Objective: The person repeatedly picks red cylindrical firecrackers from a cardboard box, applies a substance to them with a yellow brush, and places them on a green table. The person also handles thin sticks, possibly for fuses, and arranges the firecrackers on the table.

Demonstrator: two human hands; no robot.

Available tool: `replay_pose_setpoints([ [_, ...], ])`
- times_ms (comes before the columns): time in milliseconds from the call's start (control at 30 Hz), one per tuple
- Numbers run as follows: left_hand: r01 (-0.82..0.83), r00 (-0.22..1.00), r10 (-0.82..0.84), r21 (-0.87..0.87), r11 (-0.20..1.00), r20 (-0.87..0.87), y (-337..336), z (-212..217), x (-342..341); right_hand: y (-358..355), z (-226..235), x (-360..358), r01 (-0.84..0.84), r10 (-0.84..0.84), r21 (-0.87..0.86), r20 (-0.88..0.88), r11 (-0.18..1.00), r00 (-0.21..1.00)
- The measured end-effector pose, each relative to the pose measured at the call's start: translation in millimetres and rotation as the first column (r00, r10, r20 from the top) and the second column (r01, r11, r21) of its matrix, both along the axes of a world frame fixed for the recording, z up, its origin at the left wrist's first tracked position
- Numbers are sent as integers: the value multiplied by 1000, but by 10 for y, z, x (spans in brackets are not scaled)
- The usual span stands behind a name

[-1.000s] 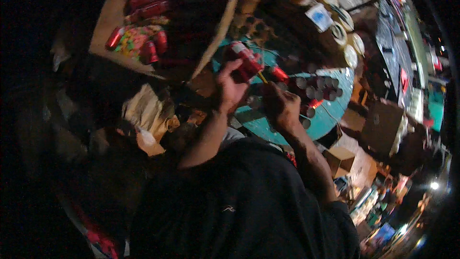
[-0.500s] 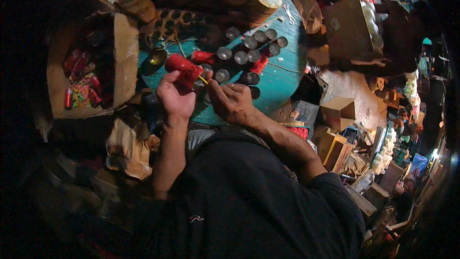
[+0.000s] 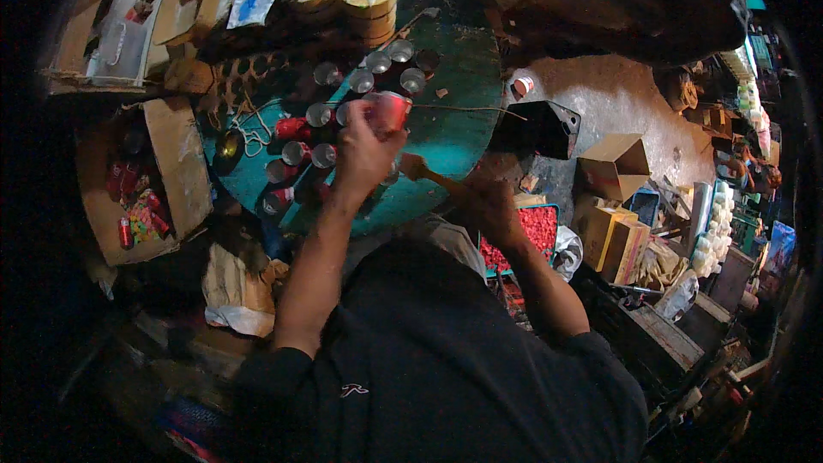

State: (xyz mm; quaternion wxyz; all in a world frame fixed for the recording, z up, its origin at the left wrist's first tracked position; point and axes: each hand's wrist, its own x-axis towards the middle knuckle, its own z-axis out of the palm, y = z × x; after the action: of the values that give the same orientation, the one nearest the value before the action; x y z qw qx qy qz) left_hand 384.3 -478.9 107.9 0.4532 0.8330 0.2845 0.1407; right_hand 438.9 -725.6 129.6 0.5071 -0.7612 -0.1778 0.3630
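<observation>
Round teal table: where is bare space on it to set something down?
The round teal table is bare on its right part, between the open metal cans and the rim, crossed only by a thin stick. Its left half is crowded with cans and white string.

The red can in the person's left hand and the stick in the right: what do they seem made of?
The red can looks like thin painted metal, its red wall catching a slight shine. The stick looks like bare wood: pale tan and matte with a thicker end, though it is too blurred to be sure.

head camera looks down (fisheye) on worktable (image 3: 463, 133).
</observation>
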Motion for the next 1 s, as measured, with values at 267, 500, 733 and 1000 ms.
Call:
replay_pose_setpoints([
  [267,474,878,-257,665,577,-403,-624,-1097,528,-815,-9,210,453,-466,-141,-82,880,881],
  [500,321,947,-193,785,529,-257,-525,-555,180,125,198,277,293,-283,60,-133,954,950],
  [733,-106,979,182,528,843,-94,1360,290,-1889,981,-25,137,-219,557,-512,777,830,295],
  [1000,-334,590,617,538,774,-521,4160,-486,-4297,2248,399,-965,-139,142,30,-100,990,985],
])
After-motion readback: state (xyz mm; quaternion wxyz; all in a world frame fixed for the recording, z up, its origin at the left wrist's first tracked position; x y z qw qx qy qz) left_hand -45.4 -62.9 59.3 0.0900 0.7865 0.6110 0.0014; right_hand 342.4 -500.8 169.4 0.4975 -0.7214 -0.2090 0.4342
